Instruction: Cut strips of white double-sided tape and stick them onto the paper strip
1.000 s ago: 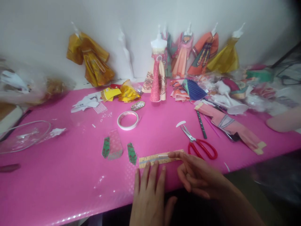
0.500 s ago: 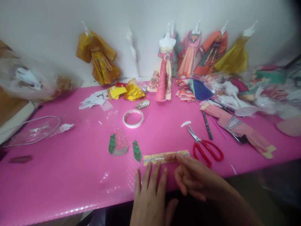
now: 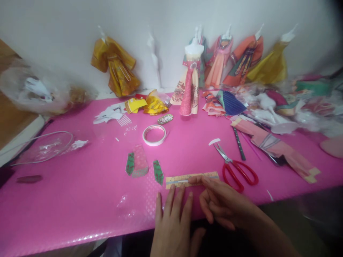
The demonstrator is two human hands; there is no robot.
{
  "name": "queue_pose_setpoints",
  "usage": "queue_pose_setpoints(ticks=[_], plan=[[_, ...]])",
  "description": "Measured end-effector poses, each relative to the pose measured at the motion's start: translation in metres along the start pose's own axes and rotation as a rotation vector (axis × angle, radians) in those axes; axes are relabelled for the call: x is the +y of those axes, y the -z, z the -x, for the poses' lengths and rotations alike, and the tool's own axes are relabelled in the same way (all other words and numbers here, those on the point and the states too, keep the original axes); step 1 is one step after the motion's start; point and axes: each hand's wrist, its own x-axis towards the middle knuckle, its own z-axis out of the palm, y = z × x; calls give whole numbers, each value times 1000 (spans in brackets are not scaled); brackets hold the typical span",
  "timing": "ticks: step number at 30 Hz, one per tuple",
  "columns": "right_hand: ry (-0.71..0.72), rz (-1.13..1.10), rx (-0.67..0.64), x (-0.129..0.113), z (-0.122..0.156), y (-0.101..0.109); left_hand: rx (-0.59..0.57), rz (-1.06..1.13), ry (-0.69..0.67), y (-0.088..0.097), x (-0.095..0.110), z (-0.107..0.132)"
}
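A narrow patterned paper strip (image 3: 177,180) lies flat on the pink table (image 3: 80,192) near its front edge. My left hand (image 3: 174,225) lies flat just below the strip, fingers stretched out, their tips at its lower edge. My right hand (image 3: 225,205) presses its forefinger down on the middle of the strip; its other fingers are curled under and hold nothing. Red-handled scissors (image 3: 237,168) lie just right of the strip. Left of it are small green paper pieces (image 3: 158,171) and a pink patterned piece (image 3: 139,165).
A roll of tape (image 3: 154,135) lies mid-table. Paper-dressed doll forms (image 3: 189,84) stand along the wall at the back. Loose paper garments (image 3: 278,146) and plastic wrappers (image 3: 270,114) crowd the right side. A clear plastic lid (image 3: 43,148) sits at the left.
The camera has swung a little to the left, so everything sits further right in view. My right forefinger has slid slightly leftward along the strip. My left hand stays flat.
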Motion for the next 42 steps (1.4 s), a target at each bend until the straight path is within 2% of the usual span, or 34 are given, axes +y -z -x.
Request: queue_pose_setpoints(ticks=[23, 31, 37, 42], plan=[[9, 4, -16, 1, -1, 1, 81, 18, -13, 6, 1, -8], [17, 24, 7, 3, -2, 2, 73, 58, 30, 5, -3, 1], [8, 19, -2, 2, -2, 3, 167, 85, 79, 8, -8, -6], [10, 28, -2, 3, -1, 2, 121, 100, 77, 8, -10, -6]])
